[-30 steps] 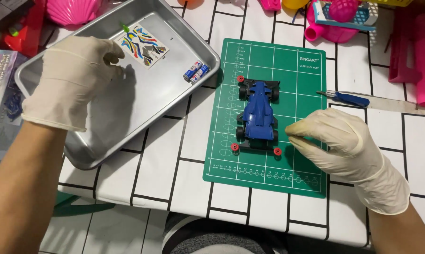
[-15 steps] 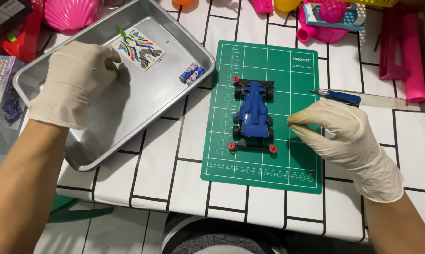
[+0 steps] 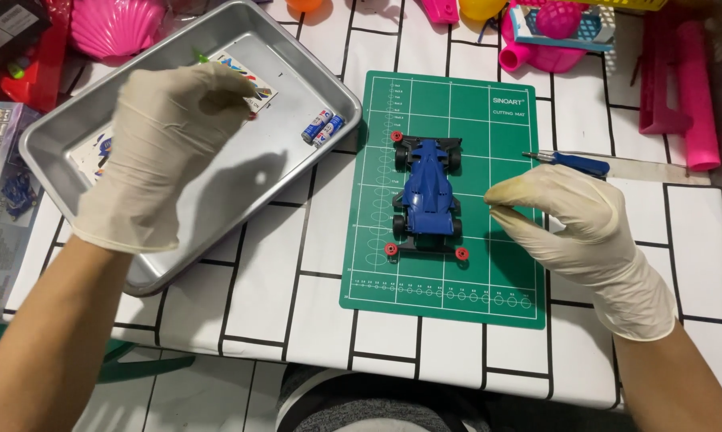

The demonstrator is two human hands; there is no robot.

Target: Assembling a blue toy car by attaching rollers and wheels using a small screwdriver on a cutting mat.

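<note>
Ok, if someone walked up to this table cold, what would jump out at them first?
Probably the blue toy race car with red rollers, sitting in the middle of the green cutting mat. Next, the two gloved hands: the left hand hovers over the metal tray near a sticker sheet, and the right hand, fingertips pinched, is beside the car.

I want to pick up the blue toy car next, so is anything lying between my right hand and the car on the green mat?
Nothing visible does. The right hand hovers beside the blue toy car, with only bare green cutting mat between them. The blue-handled screwdriver lies behind the hand, off that path.
</note>
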